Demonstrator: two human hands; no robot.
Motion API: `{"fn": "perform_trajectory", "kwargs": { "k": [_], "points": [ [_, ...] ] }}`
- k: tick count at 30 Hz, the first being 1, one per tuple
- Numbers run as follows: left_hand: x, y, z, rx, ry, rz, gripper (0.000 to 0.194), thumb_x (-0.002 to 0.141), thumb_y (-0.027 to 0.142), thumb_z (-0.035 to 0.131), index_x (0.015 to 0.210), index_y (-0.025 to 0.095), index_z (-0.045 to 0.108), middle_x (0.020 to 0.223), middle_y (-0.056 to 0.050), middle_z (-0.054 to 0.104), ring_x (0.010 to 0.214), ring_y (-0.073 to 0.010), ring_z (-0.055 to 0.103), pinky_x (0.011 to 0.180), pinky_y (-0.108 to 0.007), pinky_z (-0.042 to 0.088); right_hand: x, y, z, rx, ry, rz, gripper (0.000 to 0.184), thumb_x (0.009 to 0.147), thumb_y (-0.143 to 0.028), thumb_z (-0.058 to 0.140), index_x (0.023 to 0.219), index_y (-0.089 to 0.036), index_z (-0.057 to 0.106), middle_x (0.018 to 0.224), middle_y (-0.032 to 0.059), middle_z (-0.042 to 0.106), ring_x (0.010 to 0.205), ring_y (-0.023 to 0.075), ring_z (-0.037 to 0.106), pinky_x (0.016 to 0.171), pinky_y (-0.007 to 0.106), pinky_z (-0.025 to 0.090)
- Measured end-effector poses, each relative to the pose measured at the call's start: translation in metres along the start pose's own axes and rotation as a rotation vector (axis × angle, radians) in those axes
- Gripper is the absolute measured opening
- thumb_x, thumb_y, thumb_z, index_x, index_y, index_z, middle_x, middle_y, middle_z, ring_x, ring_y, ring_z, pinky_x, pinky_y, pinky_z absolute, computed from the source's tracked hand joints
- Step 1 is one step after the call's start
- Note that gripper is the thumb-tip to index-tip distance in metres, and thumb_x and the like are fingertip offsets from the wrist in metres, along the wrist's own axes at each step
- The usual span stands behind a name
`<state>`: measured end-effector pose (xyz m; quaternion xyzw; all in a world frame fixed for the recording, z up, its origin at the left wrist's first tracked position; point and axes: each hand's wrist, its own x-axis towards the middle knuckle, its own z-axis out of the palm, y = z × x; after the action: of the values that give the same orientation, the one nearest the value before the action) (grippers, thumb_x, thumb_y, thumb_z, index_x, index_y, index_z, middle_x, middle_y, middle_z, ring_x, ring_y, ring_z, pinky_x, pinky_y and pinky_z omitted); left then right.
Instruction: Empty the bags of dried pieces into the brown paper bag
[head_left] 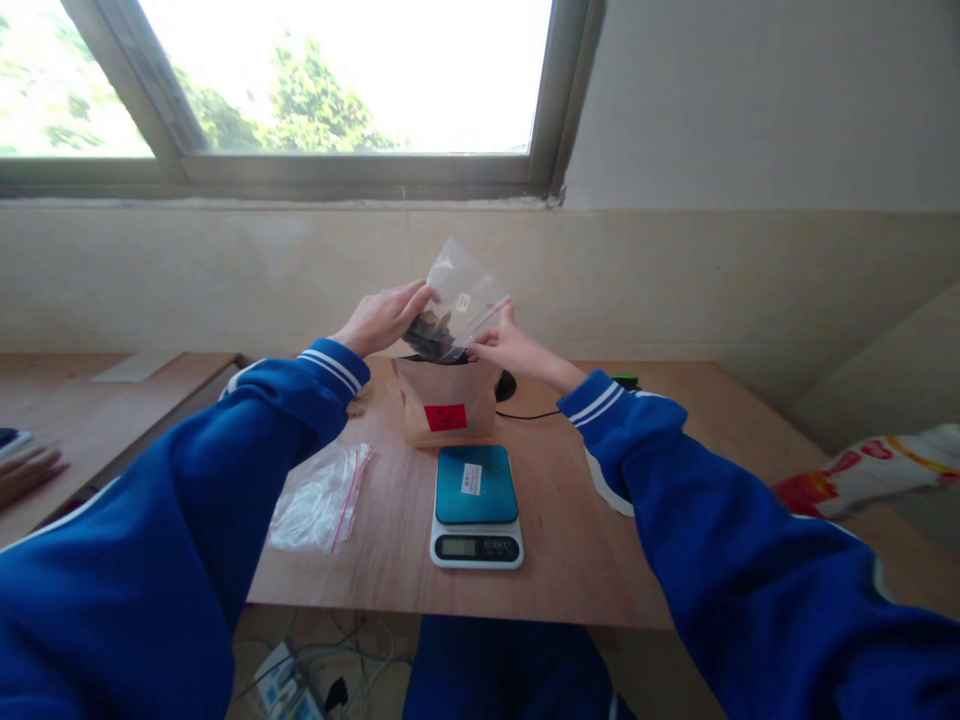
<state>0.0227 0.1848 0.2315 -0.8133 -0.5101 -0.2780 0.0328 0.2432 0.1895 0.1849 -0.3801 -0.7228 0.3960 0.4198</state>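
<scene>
A clear zip bag (463, 292) with dark contents and a small white label is tilted over a paper pouch (420, 390) with a red label. My left hand (384, 315) is closed on the bag's left side, by the dark contents. At the bag's zip edge, on the right, my right hand (510, 345) pinches it with thumb and fingers. The bag's lower corner meets the pouch's open top, where dark material shows. Just in front of the pouch lies a kitchen scale (477, 505) with a blue platform.
Several empty zip bags (319, 500) lie left of the scale. A red and white plastic package (862, 470) rests at the right. Another person's hand (34, 472) is on the left table. Cables and a power strip (285, 680) lie on the floor.
</scene>
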Motion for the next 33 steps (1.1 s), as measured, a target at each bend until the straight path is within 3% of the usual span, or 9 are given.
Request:
{"fn": "perform_trajectory", "kwargs": {
  "k": [3,6,9,11,14,19,25,28,33],
  "points": [
    [0.003,0.002,-0.002,0.058,-0.002,0.033,0.060,0.096,0.058,0.018,0.104,0.023,0.066,0.096,-0.005,0.072,0.088,-0.0209,0.066,0.074,-0.026,0.043,-0.005,-0.005,0.002,0.072,0.011,0.113,0.067,0.083,-0.011,0.057,0.136,-0.011,0.015,0.070,-0.0018,0.067,0.065,0.0185,0.069,0.076,0.041,0.061],
    [0.002,0.003,-0.003,0.104,0.003,0.044,0.059,0.098,0.054,0.017,0.106,0.022,0.066,0.098,-0.005,0.071,0.090,-0.0213,0.066,0.075,-0.027,0.042,-0.011,-0.011,0.001,0.179,0.138,0.175,0.053,0.085,-0.014,0.059,0.125,-0.018,0.024,0.068,-0.0049,0.064,0.062,0.0174,0.069,0.074,0.039,0.061],
    [-0.001,0.005,-0.002,0.157,-0.002,0.049,0.058,0.098,0.052,0.017,0.108,0.021,0.065,0.100,-0.007,0.070,0.090,-0.0217,0.066,0.073,-0.027,0.042,-0.016,-0.012,-0.001,0.225,0.287,0.229,0.033,0.086,-0.027,0.063,0.105,-0.021,0.037,0.061,-0.0044,0.061,0.057,0.0175,0.067,0.065,0.036,0.061],
    [-0.003,0.009,0.000,0.191,0.003,0.057,0.057,0.098,0.051,0.018,0.108,0.019,0.064,0.103,-0.008,0.070,0.092,-0.0224,0.066,0.072,-0.027,0.041,-0.019,-0.011,0.000,0.221,0.277,0.200,0.021,0.090,-0.035,0.059,0.089,-0.020,0.044,0.059,-0.0014,0.061,0.055,0.0168,0.065,0.063,0.035,0.060],
    [-0.006,0.015,0.004,0.215,0.035,0.049,0.056,0.099,0.048,0.017,0.109,0.017,0.062,0.106,-0.011,0.069,0.095,-0.0239,0.066,0.071,-0.028,0.041,-0.021,-0.006,0.007,0.230,0.270,0.072,0.024,0.091,-0.037,0.055,0.078,-0.018,0.052,0.069,0.0037,0.067,0.063,0.0162,0.067,0.070,0.034,0.060],
    [-0.009,0.018,0.010,0.208,0.031,0.042,0.056,0.099,0.048,0.017,0.109,0.017,0.062,0.107,-0.011,0.069,0.097,-0.0246,0.065,0.070,-0.028,0.041,-0.018,0.000,0.021,0.077,0.328,-0.227,0.036,0.082,-0.043,0.064,0.106,-0.015,0.063,0.112,0.0106,0.070,0.105,0.0235,0.066,0.096,0.037,0.051],
    [-0.012,0.010,0.017,0.149,0.035,0.031,0.053,0.099,0.048,0.018,0.100,0.018,0.063,0.100,-0.010,0.069,0.092,-0.0237,0.065,0.065,-0.028,0.039,-0.008,-0.009,0.030,-0.199,0.083,-0.434,0.040,0.088,-0.040,0.057,0.120,-0.017,0.057,0.125,0.0111,0.063,0.120,0.0230,0.057,0.106,0.037,0.042],
    [-0.015,0.009,0.022,0.074,0.089,-0.013,0.052,0.098,0.051,0.021,0.091,0.020,0.062,0.093,-0.008,0.069,0.087,-0.0221,0.064,0.064,-0.028,0.038,-0.003,-0.010,0.033,-0.186,0.030,-0.450,0.047,0.084,-0.043,0.061,0.122,-0.016,0.053,0.123,0.0122,0.063,0.115,0.0240,0.059,0.102,0.037,0.045],
    [-0.016,0.012,0.028,-0.101,0.207,-0.136,0.050,0.094,0.059,0.030,0.086,0.021,0.062,0.078,-0.003,0.067,0.074,-0.0179,0.060,0.062,-0.027,0.037,0.001,-0.008,0.036,-0.244,-0.016,-0.321,0.071,0.074,-0.044,0.072,0.132,-0.016,0.045,0.122,0.0136,0.063,0.114,0.0282,0.060,0.098,0.042,0.047]
  ]
}}
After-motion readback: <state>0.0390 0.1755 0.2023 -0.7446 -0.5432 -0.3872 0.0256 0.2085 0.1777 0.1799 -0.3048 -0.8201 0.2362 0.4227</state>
